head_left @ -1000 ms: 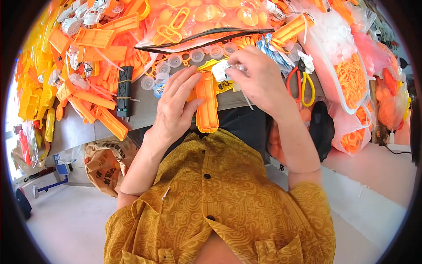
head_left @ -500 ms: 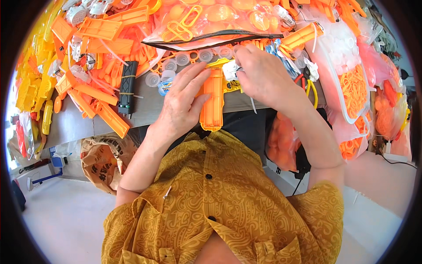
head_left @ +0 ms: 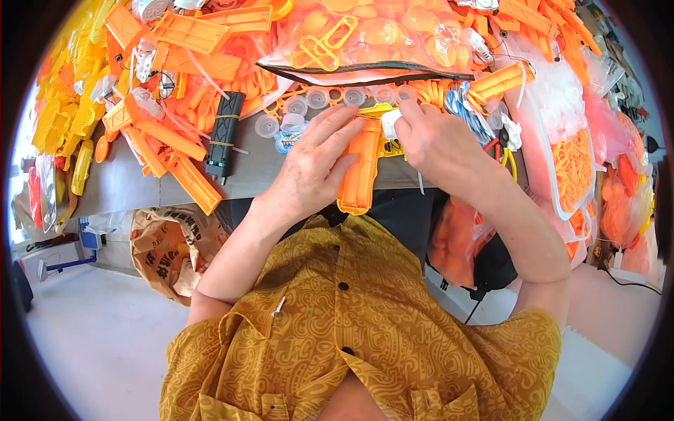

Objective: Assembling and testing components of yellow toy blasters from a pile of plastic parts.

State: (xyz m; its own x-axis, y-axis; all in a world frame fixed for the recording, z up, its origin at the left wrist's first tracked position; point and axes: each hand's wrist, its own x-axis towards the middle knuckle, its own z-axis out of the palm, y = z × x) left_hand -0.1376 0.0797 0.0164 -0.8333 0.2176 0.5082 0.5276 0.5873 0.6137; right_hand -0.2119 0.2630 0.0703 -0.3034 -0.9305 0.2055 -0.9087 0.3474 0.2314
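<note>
An orange plastic handle-shaped shell [head_left: 359,175] lies at the table's near edge. It joins a yellow plastic part [head_left: 379,110], which is mostly covered by my hands. My left hand [head_left: 316,158] holds the shell from the left, fingers stretched over its upper end and thumb at its side. With fingertips bent together, my right hand [head_left: 439,140] pinches a small white plastic part [head_left: 390,124] against the yellow part. My fingers hide the exact contact. A thin pale strip [head_left: 420,184] hangs below my right hand.
Clear plastic cups [head_left: 318,98] line the back of the work spot, below a bag of orange pieces [head_left: 393,35]. A dark green banded bundle [head_left: 223,137] and heaped orange shells [head_left: 189,182] lie left. Red-and-yellow-handled pliers [head_left: 507,151] and a bag of orange rings [head_left: 570,165] lie right.
The whole view has shifted slightly, so the table's things sit further right in the picture. My left hand stays on the orange shell and my right hand at the white part.
</note>
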